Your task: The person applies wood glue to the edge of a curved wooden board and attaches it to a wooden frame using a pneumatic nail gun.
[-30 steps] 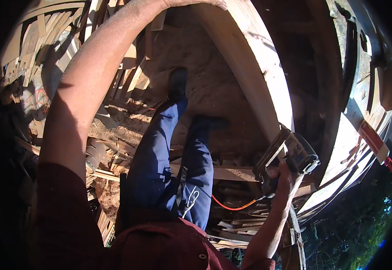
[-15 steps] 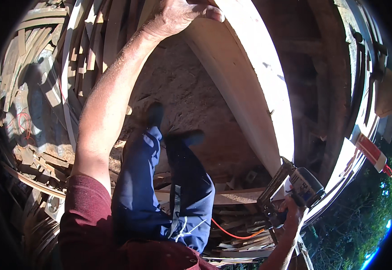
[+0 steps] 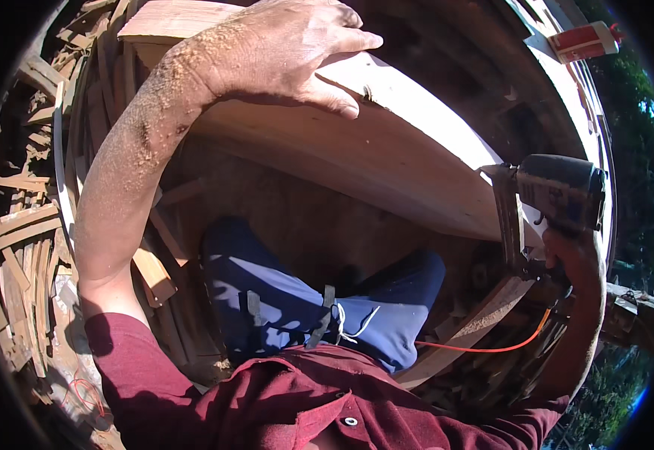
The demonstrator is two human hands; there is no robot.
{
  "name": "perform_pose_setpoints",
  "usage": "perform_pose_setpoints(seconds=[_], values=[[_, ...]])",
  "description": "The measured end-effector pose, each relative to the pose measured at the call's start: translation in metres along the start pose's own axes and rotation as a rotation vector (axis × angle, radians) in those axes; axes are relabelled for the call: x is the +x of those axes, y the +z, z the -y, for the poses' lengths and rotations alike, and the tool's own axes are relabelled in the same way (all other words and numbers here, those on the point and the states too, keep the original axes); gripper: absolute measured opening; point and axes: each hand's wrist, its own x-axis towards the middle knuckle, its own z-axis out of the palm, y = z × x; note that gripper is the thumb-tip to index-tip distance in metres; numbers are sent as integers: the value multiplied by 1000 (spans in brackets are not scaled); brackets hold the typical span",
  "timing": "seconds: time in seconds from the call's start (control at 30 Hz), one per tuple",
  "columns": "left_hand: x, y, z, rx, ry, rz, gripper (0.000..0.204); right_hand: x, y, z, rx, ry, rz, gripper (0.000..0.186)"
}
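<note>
A thick, pale wooden beam crosses in front of me, slanting from upper left to right, with its upper face bright in the sun. My left hand lies over its top edge, fingers and thumb spread; sawdust coats the wrist. In my right hand is a dark nail gun, its handle inside the closed fingers. The gun's nose meets or nearly meets the beam's right end; exact contact cannot be made out. An orange air hose curves from below the gun toward my lap.
Scrap wood strips are heaped along the left. A red and white bottle with a red tip lies on a ledge at the upper right. Below the gun, another curved timber runs beside my legs. Trees stand beyond the right edge.
My view has turned, so the beam now slants more crosswise. My left hand appears farther along the beam, its fingers more spread. The nail gun, still in my right hand, appears higher and farther right.
</note>
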Motion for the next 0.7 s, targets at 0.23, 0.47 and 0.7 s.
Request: perform_pose_setpoints(seconds=[0.23, 0.47, 0.7], values=[[59, 31, -22, -29, 67, 257, 64, -10, 43, -22, 74, -97, -102, 25], [69, -9, -47, -214, -59, 561, 49, -42, 31, 28, 306, -1, -231, 38], [57, -36, -23, -114, -267, 702, 54, -46, 40, 1, 354, 39, -247, 37]])
